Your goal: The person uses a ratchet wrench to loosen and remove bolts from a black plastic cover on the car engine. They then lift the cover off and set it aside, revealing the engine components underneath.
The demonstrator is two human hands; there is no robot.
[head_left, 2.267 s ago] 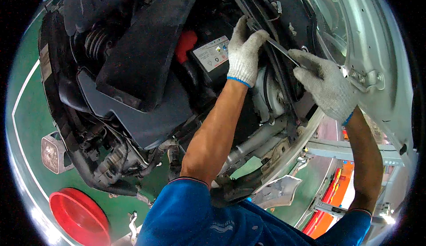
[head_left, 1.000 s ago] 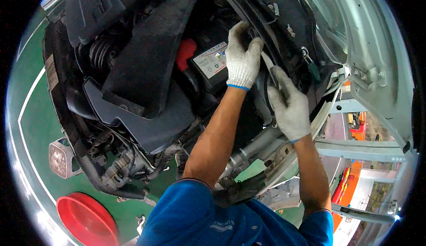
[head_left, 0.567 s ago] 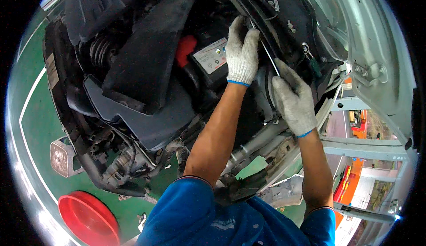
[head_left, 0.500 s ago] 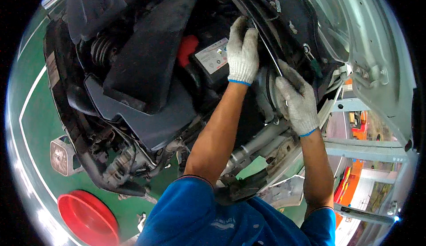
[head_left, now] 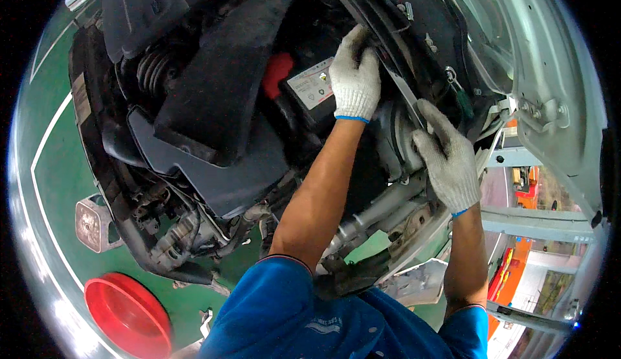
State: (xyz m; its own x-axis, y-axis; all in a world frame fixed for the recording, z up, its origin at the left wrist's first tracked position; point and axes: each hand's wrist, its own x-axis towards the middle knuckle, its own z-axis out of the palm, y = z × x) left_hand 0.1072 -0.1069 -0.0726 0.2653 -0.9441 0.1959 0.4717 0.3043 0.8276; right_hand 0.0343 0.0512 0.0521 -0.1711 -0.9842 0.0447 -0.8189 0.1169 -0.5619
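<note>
My left hand [head_left: 355, 77], in a white knit glove, curls its fingers at the upper end of a long silver metal tool [head_left: 404, 89], beside the dark rail [head_left: 352, 6]; what its fingertips grip is hidden. My right hand [head_left: 446, 158], gloved alike, is closed on the tool's lower end. Left of my left hand sit the battery with a white label [head_left: 309, 84] and a red terminal cover [head_left: 277, 74]. Under the tool is a silver round housing [head_left: 401, 152].
Around my arms lie black engine covers [head_left: 213, 74], pipes and the car's front frame [head_left: 90, 139]. A pale metal body panel [head_left: 550, 68] curves along the right. A red basin [head_left: 123, 314] and a lamp-like part [head_left: 94, 223] are low left on the green floor [head_left: 52, 165].
Since 2.3 seconds ago my right hand has moved down and left, tilting the tool steeper. In the last half second it shifted slightly down and right, and the tool's flat side shows.
</note>
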